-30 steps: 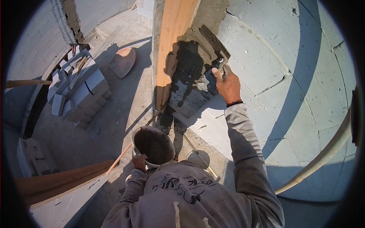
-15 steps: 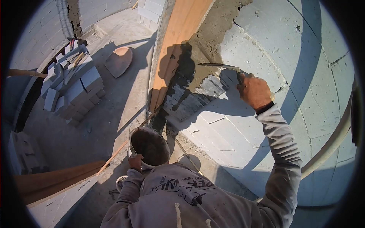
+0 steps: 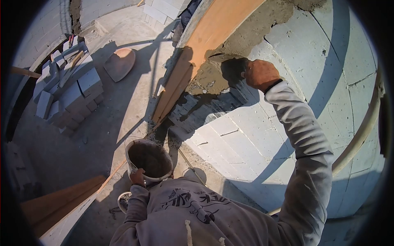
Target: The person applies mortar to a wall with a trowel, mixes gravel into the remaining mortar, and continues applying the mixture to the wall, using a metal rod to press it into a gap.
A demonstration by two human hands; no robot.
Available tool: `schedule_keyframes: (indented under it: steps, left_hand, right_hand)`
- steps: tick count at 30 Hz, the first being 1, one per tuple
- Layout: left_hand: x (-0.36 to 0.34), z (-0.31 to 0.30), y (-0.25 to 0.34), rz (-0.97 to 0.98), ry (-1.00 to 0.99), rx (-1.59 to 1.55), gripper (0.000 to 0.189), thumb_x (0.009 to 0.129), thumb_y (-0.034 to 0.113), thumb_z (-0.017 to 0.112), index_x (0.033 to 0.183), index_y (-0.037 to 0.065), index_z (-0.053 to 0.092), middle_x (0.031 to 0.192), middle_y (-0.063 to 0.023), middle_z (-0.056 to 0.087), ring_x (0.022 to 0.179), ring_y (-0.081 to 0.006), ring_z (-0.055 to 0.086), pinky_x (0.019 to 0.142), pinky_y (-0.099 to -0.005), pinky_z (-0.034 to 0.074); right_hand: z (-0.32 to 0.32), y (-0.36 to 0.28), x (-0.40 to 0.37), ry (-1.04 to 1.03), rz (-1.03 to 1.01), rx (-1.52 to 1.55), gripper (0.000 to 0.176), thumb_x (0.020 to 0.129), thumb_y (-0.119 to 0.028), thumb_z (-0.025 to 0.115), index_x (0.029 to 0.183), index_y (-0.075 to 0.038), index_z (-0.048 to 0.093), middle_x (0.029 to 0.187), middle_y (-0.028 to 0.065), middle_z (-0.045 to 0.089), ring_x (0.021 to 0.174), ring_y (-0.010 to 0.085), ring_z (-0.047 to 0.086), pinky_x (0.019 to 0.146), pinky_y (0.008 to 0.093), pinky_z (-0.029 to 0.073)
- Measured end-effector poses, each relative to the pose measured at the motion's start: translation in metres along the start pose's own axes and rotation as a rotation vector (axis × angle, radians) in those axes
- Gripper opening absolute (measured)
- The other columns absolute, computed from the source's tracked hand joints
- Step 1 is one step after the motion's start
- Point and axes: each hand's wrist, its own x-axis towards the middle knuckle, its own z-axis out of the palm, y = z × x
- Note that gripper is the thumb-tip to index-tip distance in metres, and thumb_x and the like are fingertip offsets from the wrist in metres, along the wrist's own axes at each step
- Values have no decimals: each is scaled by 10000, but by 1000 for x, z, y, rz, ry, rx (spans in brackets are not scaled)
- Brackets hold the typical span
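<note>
My right hand (image 3: 261, 75) is closed on the handle of a trowel (image 3: 223, 56), whose thin blade reaches left across the block wall (image 3: 287, 53). Wet mortar (image 3: 207, 78) covers the wall beside a long wooden board (image 3: 205, 39), with a dark, damp patch below it. Down at the left, my left hand (image 3: 138, 177) grips the rim of a white bucket (image 3: 168, 164), which holds grey mortar. Shadow hides part of the trowel.
Stacked blocks (image 3: 72, 102) with tools on top stand at left, near a round-edged reddish pan (image 3: 120, 64). A small bucket (image 3: 123, 201) sits below my left hand. A pale hose (image 3: 361, 135) curves at right. Another person's dark clothing (image 3: 188, 15) shows behind the board.
My right hand and the trowel have moved up and left along the wall. The view has shifted, the bucket appears lower and further left, and another person has come partly into view.
</note>
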Motion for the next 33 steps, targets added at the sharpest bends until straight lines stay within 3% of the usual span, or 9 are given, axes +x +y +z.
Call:
schedule_keyframes:
  steps: [5, 8, 11, 13, 15, 18, 25, 28, 33]
  left_hand:
    - [9, -18, 8, -71, -3, -55, 221, 572, 151, 669, 578, -27, 538, 563, -59, 511, 446, -201, 442, 439, -361, 385]
    - [25, -26, 4, 57, 61, -104, 233, 575, 153, 670, 566, -32, 528, 563, -59, 508, 451, -190, 437, 441, -355, 385]
    - [19, -35, 20, -107, 46, 8, 226, 579, 148, 666, 594, -35, 534, 570, -61, 506, 472, -186, 442, 458, -346, 392]
    - [15, -40, 25, 48, 82, -2, 220, 581, 140, 662, 635, -36, 542, 564, -60, 499, 466, -189, 448, 454, -339, 390]
    - [14, -46, 26, 47, 89, 3, 214, 583, 134, 660, 650, -33, 544, 565, -56, 499, 462, -192, 450, 450, -337, 389]
    - [12, -44, 33, 52, 102, -9, 207, 584, 130, 659, 660, -27, 547, 570, -51, 501, 458, -194, 454, 445, -330, 387]
    - [1, -38, 25, 47, 103, 93, 216, 577, 146, 667, 656, -18, 551, 592, -62, 520, 506, -199, 494, 485, -331, 419]
    - [-12, -20, 19, 2, 73, 102, 223, 576, 153, 668, 662, -17, 553, 620, -81, 532, 529, -211, 508, 501, -338, 432]
    - [-14, -8, -1, -51, 18, 241, 294, 561, 206, 684, 660, -43, 563, 648, -120, 555, 566, -235, 532, 529, -382, 450]
  right_hand:
    - [32, 0, -9, 78, 147, 168, 378, 818, -354, 614, 1052, -59, 645, 891, 186, 672, 863, 338, 653, 752, 419, 519]
    - [52, -3, -20, 107, 199, 253, 371, 816, -367, 620, 1036, -70, 651, 899, 196, 667, 863, 345, 650, 757, 427, 516]
    - [68, -2, -27, 119, 224, 323, 407, 836, -346, 614, 1122, -57, 601, 894, 213, 656, 863, 370, 636, 750, 441, 503]
    - [92, 3, -28, 60, 293, 387, 430, 872, -407, 571, 1091, -38, 610, 870, 232, 646, 877, 380, 630, 747, 448, 496]
    - [127, 8, -24, 144, 268, 426, 477, 897, -462, 529, 1047, -18, 620, 828, 247, 638, 855, 393, 626, 742, 445, 480]
    - [140, 12, -19, 191, 198, 847, 560, 883, -524, 511, 1030, 4, 630, 915, 263, 639, 913, 435, 599, 779, 474, 470]
    - [159, 5, 7, 247, 148, 735, 514, 919, -472, 470, 933, 15, 634, 852, 273, 636, 862, 447, 606, 750, 489, 480]
    - [167, -11, 8, 295, 271, 686, 553, 900, -485, 486, 840, 42, 639, 759, 276, 631, 782, 447, 619, 703, 479, 503]
    - [154, -21, -14, 249, 328, 630, 504, 894, -463, 509, 906, 23, 641, 777, 255, 642, 759, 421, 632, 670, 470, 510]
